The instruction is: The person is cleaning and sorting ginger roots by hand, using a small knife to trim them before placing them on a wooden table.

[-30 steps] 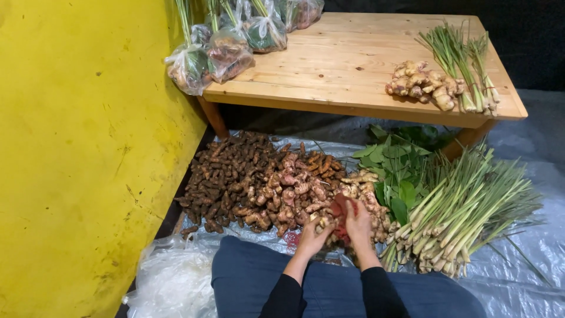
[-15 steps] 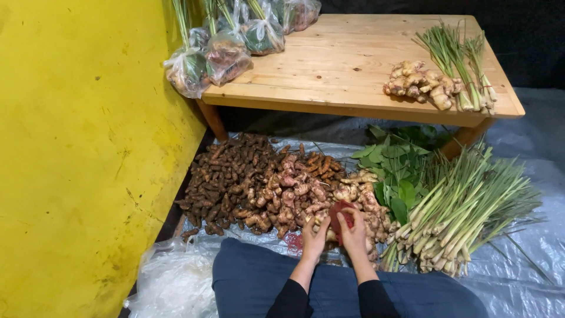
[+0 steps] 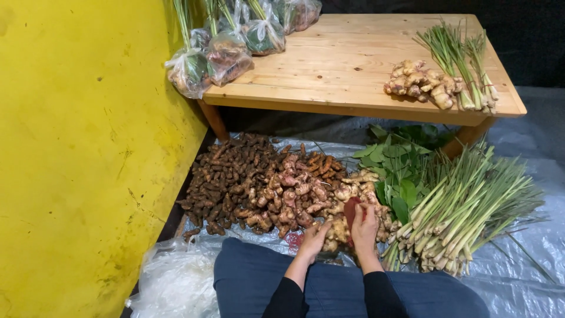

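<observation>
**Here: roots on floor sheet**

Right hand (image 3: 365,227) is gripping a red piece (image 3: 351,211); left hand (image 3: 313,237) is curling over pale ginger (image 3: 338,227). Filled bags (image 3: 226,56) are sitting on the counter (image 3: 341,70); most roots are lying loose.

place: I read this as a market stall or produce-sorting spot | floor: plastic sheet (image 3: 524,259) spread with heaps of roots (image 3: 253,182), leaves (image 3: 394,171), lemongrass (image 3: 465,206) | low wooden table (image 3: 347,65) holding ginger (image 3: 418,82) and bagged herbs (image 3: 226,50) | yellow wall (image 3: 76,147) alongside
</observation>
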